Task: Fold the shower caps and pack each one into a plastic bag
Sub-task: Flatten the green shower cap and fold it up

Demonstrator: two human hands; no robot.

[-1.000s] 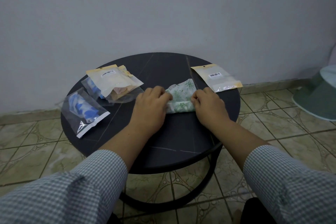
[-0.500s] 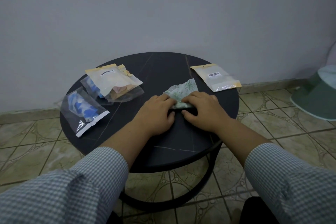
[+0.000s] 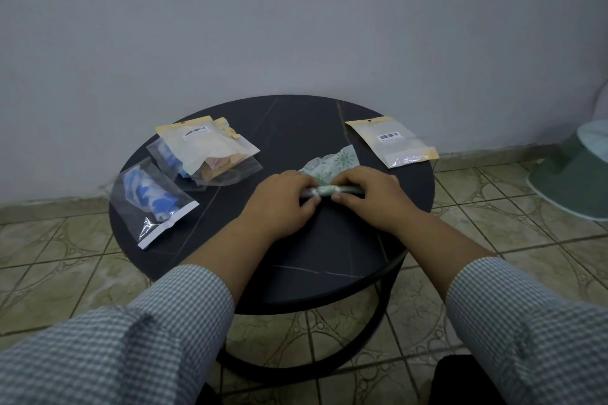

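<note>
Green-patterned shower cap [image 3: 332, 164] lies half-rolled mid-table; empty bag [image 3: 393, 141] beside it.

Both bare forearms emerge from pushed-back sleeves [image 3: 539, 319] of small blue-and-white check.

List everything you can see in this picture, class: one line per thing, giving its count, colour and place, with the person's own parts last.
Table: one, round, black, centre.
Green-patterned shower cap: one, white with green print, partly rolled, under both hands.
Empty plastic bag: one, clear with cream header and barcode, table's far right.
Packed bag with blue cap: one, clear, table's left edge.
Pile of packed bags: count unclear, clear and cream, blue and orange contents, far left.
Basin: one, pale green, on the floor at right.
Floor tiles: beige-green, patterned.
Wall: grey.
Left hand: on the cap's roll.
Right hand: on the cap's roll.
Sleeves: two, checked grey.
</note>
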